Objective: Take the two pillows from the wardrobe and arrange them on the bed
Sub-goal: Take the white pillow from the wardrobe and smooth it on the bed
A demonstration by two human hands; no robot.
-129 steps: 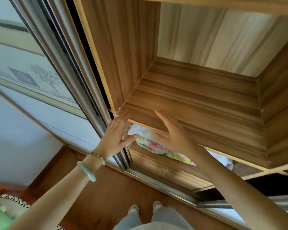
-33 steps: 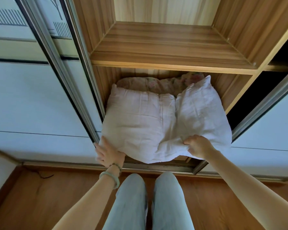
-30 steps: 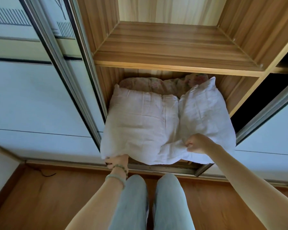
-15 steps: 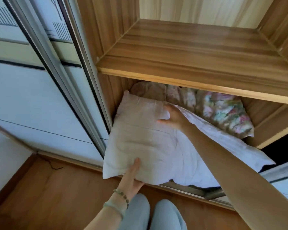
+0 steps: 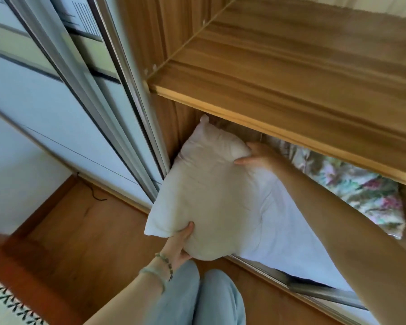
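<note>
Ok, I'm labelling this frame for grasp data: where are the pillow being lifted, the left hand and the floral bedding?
pillow being lifted (image 5: 209, 198): head view, middle of its top face.
left hand (image 5: 178, 245): head view, palm under the pillow's near corner.
floral bedding (image 5: 361, 188): head view, patterned fabric under the shelf.

The wardrobe's lower compartment holds two white pillows and floral bedding.

A wooden shelf capped the opening; below it, pillows and floral bedding filled the compartment.
</note>
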